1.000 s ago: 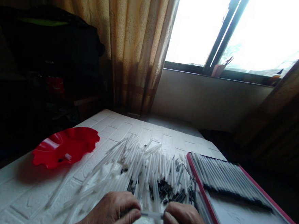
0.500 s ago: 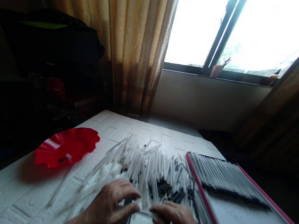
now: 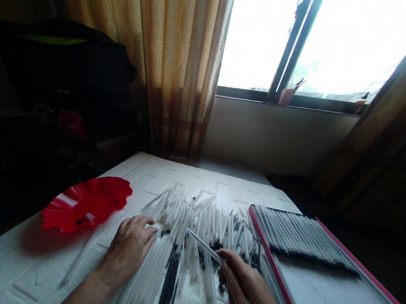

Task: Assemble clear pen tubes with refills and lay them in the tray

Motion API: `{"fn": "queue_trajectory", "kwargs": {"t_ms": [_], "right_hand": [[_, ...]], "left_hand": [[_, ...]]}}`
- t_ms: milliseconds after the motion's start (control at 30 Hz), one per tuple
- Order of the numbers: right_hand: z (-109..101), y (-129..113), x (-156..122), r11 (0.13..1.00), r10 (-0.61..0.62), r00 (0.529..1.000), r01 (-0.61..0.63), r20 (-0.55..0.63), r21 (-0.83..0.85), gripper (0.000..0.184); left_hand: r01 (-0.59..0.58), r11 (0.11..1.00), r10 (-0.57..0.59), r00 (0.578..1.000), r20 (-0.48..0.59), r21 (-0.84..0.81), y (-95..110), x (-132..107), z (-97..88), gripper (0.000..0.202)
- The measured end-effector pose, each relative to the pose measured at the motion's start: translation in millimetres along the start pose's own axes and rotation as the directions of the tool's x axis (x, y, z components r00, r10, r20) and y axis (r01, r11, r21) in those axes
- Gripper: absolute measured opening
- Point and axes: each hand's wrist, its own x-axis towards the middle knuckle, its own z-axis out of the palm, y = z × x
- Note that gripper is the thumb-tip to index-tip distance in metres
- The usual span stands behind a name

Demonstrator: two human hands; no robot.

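I had my right fingers (image 3: pixel 229 256) pinching a clear tube (image 3: pixel 205 245), left fingers (image 3: pixel 146 220) loosely parted by the tube pile (image 3: pixel 203 220), red bowl (image 3: pixel 95 199) left of those

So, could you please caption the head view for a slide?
Right hand holding a translucent pen barrel above scattered barrels; left hand open near a scalloped red bowl.

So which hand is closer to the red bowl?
The left. The left hand is just right of the bowl, a little nearer the camera, not touching it. The right hand is much farther right, holding a tube.
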Motion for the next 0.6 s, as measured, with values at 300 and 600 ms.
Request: {"fn": "queue_trajectory", "kwargs": {"t_ms": [300, 600], "right_hand": [[-2.8, -7.9, 0.8, 0.994, -0.107, 0.990, 0.105, -0.096, -0.032, 0.049], [-1.1, -9.5, -0.1, 0.967, -0.254, 0.964, 0.252, -0.080, -0.042, 0.041]], "left_hand": [[-0.108, 0.937, 0.082, 0.993, -0.091, -0.333, 18.5, 3.3, -6.9, 0.019], [-0.143, 0.825, 0.098, 0.989, -0.112, -0.547, 30.9, 2.8, -7.6, 0.014]]}}
